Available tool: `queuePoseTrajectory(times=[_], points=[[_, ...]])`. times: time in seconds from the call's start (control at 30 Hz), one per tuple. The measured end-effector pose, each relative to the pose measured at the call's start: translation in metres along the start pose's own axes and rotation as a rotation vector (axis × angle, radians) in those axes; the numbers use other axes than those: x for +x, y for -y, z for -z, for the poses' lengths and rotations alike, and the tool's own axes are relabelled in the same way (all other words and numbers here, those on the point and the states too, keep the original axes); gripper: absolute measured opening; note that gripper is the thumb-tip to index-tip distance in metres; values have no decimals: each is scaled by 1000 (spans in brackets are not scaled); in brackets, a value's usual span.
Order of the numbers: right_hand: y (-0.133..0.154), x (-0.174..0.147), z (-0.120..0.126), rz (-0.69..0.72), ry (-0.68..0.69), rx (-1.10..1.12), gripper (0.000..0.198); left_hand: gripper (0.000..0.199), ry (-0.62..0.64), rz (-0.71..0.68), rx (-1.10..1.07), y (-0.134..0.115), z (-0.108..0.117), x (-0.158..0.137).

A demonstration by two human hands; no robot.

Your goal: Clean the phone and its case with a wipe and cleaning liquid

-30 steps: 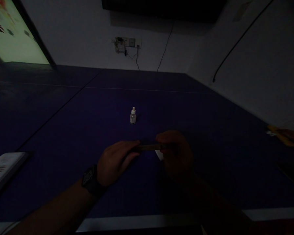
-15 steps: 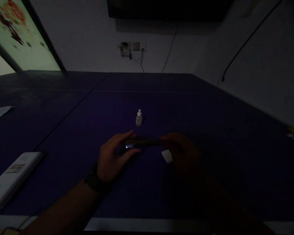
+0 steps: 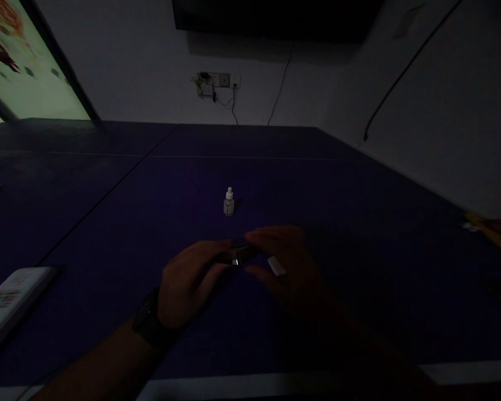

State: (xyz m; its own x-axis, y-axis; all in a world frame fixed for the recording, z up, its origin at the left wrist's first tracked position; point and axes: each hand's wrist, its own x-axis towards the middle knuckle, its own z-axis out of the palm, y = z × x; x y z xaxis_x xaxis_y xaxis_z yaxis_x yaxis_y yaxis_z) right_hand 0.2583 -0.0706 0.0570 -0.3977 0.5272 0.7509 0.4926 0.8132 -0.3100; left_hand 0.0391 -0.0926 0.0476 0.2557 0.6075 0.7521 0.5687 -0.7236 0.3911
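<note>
In dim light, a slim dark object with a shiny edge, phone-like in shape, is held between my two hands above the table. My left hand, with a black watch on its wrist, grips the left end between thumb and fingers. Around the right end curl the fingers and thumb of my right hand. A small white piece shows between that thumb and palm, seemingly on the table behind. Farther off, a small clear dropper bottle with a white top stands upright.
The dark blue table reaches to the wall. At the left lies a long white box-like device. Something yellow and red sits at the right edge. Wall sockets with cables are beyond, under a dark screen.
My hands have drawn closer together around the dark object, which now shows a shorter length and appears turned. The camera view has shifted slightly right.
</note>
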Motion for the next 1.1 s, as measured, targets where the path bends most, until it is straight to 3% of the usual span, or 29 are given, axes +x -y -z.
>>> queuePoseTrajectory(times=[0.27, 0.57, 0.73, 0.9, 1.0, 1.1], points=[[3, -7, -19, -91, -51, 327, 15, 22, 67, -52, -7, -2, -6, 0], [1, -7, -22, -36, -94, 310, 9, 20, 66, -92, -19, -2, -7, -1], [2, -6, -21, 27, -126, 293, 17, 22, 49, -112, 7, -2, -5, -1], [-13, -7, -19, -30, 3, 184, 42, 23, -1, -108, 69, 6, -1, -3], [-25, -7, -18, -12, 120, 90, 30, 22, -12, -71, 77, 8, 0, -3], [-31, -9, -21, 23, 118, 59, 30, 23, -12, -95, 21, 9, -2, -3]])
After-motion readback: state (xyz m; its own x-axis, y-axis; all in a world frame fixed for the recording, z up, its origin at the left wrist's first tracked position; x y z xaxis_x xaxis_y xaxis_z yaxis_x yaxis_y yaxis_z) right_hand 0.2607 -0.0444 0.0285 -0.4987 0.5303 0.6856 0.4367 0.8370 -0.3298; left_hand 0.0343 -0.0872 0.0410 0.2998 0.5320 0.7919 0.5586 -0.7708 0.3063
